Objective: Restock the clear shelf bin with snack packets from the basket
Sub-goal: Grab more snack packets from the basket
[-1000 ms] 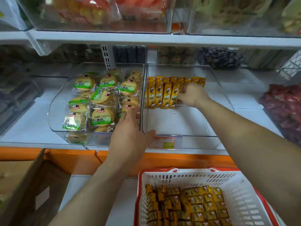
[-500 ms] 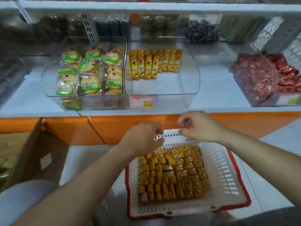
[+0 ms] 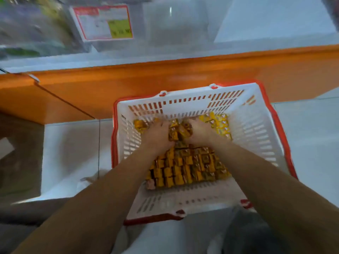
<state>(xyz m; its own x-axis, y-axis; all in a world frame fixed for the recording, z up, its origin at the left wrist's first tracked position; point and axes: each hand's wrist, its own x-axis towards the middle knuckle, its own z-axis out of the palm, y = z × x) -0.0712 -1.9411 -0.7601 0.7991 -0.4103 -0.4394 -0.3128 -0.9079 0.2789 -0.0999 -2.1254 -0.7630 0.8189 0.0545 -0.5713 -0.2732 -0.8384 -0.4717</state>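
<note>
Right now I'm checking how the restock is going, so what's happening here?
A person has both hands in the white basket: left hand and right hand bunch a clump of yellow snack packets between them at its far end. Blur hides whether the fingers grip any. The clear shelf bin is above; nothing is headed there yet.

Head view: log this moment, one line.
left hand: grips snack packets | right hand: grips same bunch | basket: many more inside

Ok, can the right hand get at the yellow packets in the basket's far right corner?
Likely yes: the right hand is down inside the open-topped basket, right beside those packets, and nothing covers them.
</note>
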